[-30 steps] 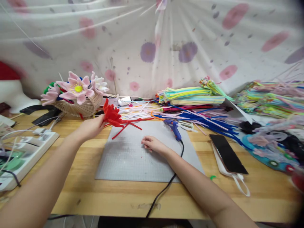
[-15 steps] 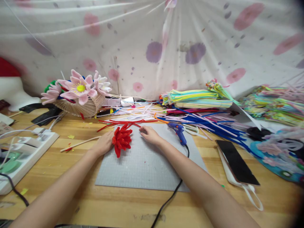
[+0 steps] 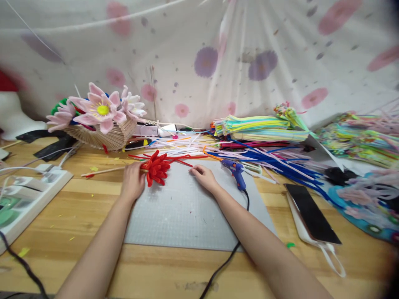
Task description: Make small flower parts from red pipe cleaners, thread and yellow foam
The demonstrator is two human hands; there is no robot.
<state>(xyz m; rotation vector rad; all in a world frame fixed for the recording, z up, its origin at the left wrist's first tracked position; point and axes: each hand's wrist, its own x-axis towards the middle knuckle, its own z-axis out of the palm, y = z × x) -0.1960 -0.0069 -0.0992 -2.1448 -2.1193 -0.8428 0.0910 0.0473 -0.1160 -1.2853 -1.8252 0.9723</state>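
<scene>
My left hand [image 3: 133, 180] is closed behind the head of a red fuzzy flower [image 3: 158, 168], which is tilted to the right above the left edge of a grey cutting mat [image 3: 174, 216]. A pale thin stick [image 3: 102, 171] runs out leftward from behind that hand; whether it joins the flower is hidden. At the back of the mat, my right hand [image 3: 204, 176] has its fingers curled in, with the fingertips at the end of a red pipe cleaner [image 3: 183, 161]. A blue glue gun [image 3: 235, 172] lies just right of this hand, its black cord passing under my right forearm.
A woven basket with pink flowers [image 3: 101, 110] stands at the back left, and a white power strip [image 3: 40, 195] lies in front. Loose pipe cleaners [image 3: 177, 145] and bundles [image 3: 255, 126] line the back. A phone [image 3: 311, 211] lies right, beside a blue decorated piece [image 3: 349, 211].
My left hand and the red flower have moved away from me and slightly left, the flower tipping over. My right hand has shifted slightly right. The view has also turned a little.
</scene>
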